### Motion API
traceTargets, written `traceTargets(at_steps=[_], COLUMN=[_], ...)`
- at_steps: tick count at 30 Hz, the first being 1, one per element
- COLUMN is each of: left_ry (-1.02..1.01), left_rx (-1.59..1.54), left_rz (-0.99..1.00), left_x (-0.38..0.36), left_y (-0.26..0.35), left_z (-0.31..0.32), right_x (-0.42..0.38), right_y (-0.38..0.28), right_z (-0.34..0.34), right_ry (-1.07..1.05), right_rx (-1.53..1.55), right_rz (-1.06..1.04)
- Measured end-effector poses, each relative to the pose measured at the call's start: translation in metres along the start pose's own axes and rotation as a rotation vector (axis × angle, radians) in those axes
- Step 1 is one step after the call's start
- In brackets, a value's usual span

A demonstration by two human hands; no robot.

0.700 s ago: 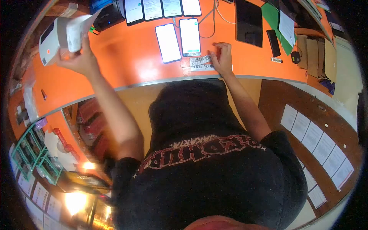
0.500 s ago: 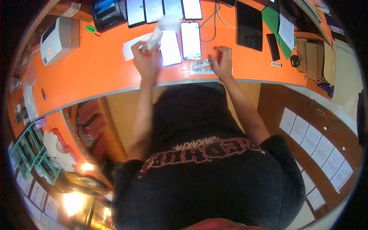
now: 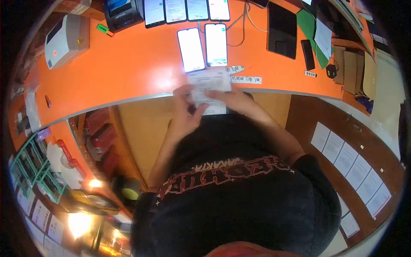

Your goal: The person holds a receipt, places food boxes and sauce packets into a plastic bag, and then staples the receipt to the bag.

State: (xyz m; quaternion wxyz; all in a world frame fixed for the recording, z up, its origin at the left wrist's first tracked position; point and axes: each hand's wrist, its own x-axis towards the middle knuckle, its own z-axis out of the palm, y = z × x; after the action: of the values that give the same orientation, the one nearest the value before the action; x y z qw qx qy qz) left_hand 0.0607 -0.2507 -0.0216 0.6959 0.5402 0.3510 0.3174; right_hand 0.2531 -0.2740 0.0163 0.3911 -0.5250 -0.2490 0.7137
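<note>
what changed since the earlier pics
The left hand brought the paper rightward from the white printer to the front edge of the desk. The right hand moved left and is now on the paper too. The phones and dark tablet stayed put.

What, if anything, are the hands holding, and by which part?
A printed paper: the left hand has its left side; the right hand's fingers lie across its right side, their grip unclear.

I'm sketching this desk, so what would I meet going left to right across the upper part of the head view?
White boxy machine → black boxy machine → row of four lit phones → black tablet → dark phone → cardboard pieces.
</note>
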Motion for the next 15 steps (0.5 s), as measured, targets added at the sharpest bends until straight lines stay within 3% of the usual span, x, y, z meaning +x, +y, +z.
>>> traceTargets(at_steps=[2,3,4,6,9,12,15], left_ry=[-0.030,-0.070,-0.111,-0.236,-0.257,-0.313,-0.481], left_rx=[0.452,0.490,0.528,0.224,0.138,0.178,0.610], left_rz=[0.235,0.197,0.161,-0.205,-0.194,-0.249,-0.016], left_x=[0.002,0.004,0.005,0.007,0.011,0.018,0.023], left_y=[0.007,0.014,0.021,0.030,0.013,0.019,0.013], left_z=[-0.001,0.000,0.002,0.007,0.010,0.008,-0.002], right_x=[-0.002,0.000,-0.002,-0.009,-0.011,-0.013,-0.017], right_y=[-0.010,-0.006,-0.006,-0.012,-0.034,-0.037,-0.045], right_z=[-0.004,-0.010,-0.017,-0.031,-0.052,-0.086,-0.110], right_ry=[0.109,0.059,0.103,0.187,0.428,0.468,0.555], right_rx=[0.345,0.500,0.490,0.465,0.362,0.382,0.461], right_rz=[0.078,-0.072,-0.134,-0.260,-0.419,-0.578,-0.536])
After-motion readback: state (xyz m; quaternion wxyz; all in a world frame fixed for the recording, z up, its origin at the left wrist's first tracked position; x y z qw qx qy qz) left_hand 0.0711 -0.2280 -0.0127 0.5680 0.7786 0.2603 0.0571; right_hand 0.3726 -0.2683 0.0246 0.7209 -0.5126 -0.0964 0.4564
